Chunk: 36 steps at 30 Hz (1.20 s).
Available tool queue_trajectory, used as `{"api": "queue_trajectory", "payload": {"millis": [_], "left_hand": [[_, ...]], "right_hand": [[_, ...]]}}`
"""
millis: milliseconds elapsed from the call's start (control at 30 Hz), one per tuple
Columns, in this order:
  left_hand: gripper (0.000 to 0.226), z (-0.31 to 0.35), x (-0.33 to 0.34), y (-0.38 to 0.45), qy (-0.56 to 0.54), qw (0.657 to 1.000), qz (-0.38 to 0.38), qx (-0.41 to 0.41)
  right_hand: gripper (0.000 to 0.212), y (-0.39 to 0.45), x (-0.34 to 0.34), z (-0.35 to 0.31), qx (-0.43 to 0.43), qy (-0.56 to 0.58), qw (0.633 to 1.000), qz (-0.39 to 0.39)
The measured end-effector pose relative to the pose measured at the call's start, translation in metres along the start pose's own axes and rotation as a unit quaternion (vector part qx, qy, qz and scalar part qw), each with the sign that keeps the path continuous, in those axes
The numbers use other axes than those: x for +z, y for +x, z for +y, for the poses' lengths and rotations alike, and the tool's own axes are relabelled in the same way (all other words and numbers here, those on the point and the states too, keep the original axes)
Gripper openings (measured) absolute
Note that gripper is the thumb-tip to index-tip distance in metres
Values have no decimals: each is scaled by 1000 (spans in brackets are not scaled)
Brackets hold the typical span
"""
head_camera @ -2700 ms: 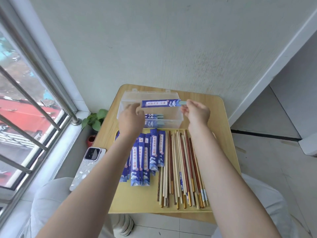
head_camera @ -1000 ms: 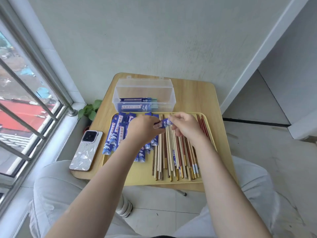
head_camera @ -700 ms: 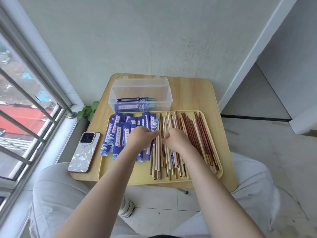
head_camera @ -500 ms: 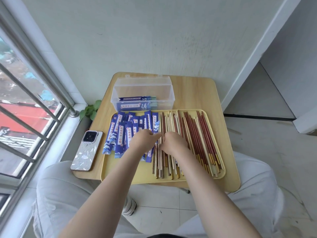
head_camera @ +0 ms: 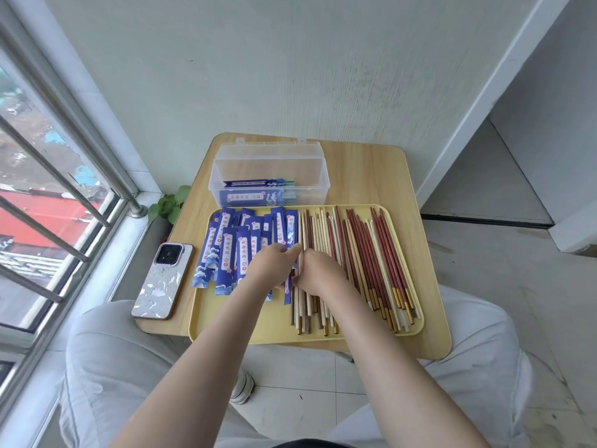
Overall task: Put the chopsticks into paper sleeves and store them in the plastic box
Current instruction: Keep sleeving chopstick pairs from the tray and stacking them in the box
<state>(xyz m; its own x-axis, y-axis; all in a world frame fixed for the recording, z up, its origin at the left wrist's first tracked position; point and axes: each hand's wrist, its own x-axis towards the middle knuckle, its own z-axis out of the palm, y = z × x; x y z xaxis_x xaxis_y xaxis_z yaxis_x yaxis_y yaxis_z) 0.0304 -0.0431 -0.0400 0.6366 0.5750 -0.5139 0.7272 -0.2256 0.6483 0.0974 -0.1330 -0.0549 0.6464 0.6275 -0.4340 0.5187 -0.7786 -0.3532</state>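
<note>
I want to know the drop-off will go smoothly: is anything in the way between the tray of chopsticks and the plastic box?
Nothing visible blocks it. The plastic box stands open just behind the yellow tray, lid tipped back, with only a few sleeved chopsticks lying inside. Both hands, the left hand and right hand, are down on the tray's chopsticks.

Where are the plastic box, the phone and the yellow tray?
plastic box point(head_camera: 318, 163): head view, right end wall.
phone point(head_camera: 160, 287): head view, middle of its back.
yellow tray point(head_camera: 245, 331): head view, bare near-left floor.
</note>
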Motion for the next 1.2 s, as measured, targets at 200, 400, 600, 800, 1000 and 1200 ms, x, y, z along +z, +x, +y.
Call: {"api": "queue_trajectory", "payload": {"millis": [200, 400, 600, 800, 1000, 1200], "left_hand": [[43, -1, -1, -2, -25, 1000, -9, -2], [40, -2, -4, -2, -46, 999, -15, -2], [43, -2, -3, -2, -25, 1000, -4, -8], [41, -1, -2, -1, -2, 1000, 14, -5], [40, -3, -1, -1, -35, 999, 22, -13], [32, -7, 0, -2, -186, 982, 41, 0]], "right_hand": [[58, -6, 0, 0, 3, 40, 999, 21], [53, -6, 2, -2, 0, 38, 998, 42], [63, -7, 0, -3, -3, 64, 997, 40], [53, -8, -8, 7, 0, 125, 992, 33], [29, -13, -28, 23, -32, 219, 975, 33], [25, -25, -50, 21, -43, 373, 926, 36]]}}
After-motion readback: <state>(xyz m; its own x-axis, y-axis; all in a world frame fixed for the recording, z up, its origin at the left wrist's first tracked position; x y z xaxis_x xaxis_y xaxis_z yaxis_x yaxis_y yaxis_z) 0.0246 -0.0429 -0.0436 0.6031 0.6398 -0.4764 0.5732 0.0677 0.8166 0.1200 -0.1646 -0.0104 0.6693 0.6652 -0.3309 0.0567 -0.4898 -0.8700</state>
